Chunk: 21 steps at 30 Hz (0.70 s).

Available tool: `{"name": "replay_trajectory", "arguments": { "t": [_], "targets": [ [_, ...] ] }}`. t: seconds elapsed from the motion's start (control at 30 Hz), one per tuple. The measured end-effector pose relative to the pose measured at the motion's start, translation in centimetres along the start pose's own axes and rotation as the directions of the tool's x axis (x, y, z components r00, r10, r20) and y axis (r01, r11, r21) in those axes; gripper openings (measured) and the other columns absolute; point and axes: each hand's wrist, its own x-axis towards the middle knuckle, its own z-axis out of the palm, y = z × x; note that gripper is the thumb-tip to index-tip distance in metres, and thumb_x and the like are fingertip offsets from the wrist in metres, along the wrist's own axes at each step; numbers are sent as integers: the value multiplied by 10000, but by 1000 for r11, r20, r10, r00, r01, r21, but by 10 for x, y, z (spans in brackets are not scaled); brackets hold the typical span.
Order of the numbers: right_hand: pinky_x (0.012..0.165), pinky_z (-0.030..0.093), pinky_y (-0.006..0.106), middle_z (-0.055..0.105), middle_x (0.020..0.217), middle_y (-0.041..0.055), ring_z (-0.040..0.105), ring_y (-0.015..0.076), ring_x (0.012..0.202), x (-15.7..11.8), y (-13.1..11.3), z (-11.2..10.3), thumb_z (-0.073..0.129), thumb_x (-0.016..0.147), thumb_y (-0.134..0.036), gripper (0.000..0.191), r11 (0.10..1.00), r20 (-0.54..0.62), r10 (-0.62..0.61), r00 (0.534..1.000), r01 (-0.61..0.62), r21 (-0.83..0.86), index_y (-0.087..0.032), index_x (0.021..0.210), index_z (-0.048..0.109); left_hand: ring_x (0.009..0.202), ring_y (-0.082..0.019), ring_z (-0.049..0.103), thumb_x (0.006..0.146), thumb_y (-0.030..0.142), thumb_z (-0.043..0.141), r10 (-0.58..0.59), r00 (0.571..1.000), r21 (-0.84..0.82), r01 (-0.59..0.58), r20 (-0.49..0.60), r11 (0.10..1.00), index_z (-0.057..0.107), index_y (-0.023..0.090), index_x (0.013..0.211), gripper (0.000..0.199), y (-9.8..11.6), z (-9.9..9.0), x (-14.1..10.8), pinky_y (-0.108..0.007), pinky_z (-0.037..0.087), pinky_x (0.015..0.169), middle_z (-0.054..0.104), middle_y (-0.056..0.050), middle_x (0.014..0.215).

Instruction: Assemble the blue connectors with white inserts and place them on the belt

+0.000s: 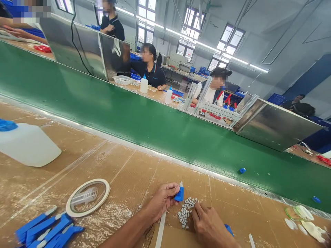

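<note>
Head view: green conveyor belt (155, 127) beyond cardboard-covered bench (124, 172). Left hand (161, 201) pinches blue clip (179, 195) just left of small white-piece pile (186, 210); right hand (208, 225), curled, picks at pile. Best: take single piece, keep clip steady close by.

Hands of the person: two, a left hand (161, 199) and a right hand (210, 225).
Blue piece held in the fingers: one, the blue clip (179, 194).
Small grey pieces (186, 210): one loose heap, too many and too small to count.
Blue parts (48, 230) stacked at the lower left: one pile, number unclear.
Tape ring (88, 197): one.
White jug (27, 143) with blue cap: one.
Blue caps on the green conveyor belt (155, 124): two, one (242, 170) and another (316, 199).
Squeeze bottles across the belt: two, one (144, 84) and another (168, 95).
Other people in view: four.
</note>
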Motion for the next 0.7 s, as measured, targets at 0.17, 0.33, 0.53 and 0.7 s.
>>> {"name": "replay_trajectory", "arguments": {
  "t": [0.17,0.33,0.53,0.7],
  "targets": [
    [506,288,319,644,779,66,588,222,715,-4,3,7,580,795,-54,140,999,-42,47,998,-48,-16,-189,799,543,510,-73,414,548,457,884,-9,999,-4,9,42,1000,587,141,632,441,-2,1,-3,-201,347,468,486,30,566],
    [547,346,281,663,810,66,606,198,702,-13,3,4,542,783,-51,145,983,-77,152,985,-143,111,-191,819,548,504,-79,456,553,464,881,-63,995,-23,65,75,998,598,142,678,447,-7,4,-8,-198,347,464,518,17,577],
    [552,431,249,657,691,2,612,149,580,-25,3,-14,526,747,-82,144,679,-78,380,922,-221,700,-208,726,592,513,-79,472,599,455,860,-87,993,-17,88,76,996,620,131,690,413,-12,6,-15,-195,338,454,542,0,610],
    [452,451,214,653,588,-8,676,159,502,-33,-5,-5,708,749,-314,175,-149,249,437,864,-204,968,-183,688,609,505,-84,491,645,447,837,-113,989,-22,115,96,993,600,137,676,391,-22,7,-20,-198,353,464,540,3,591]
  ]
}}
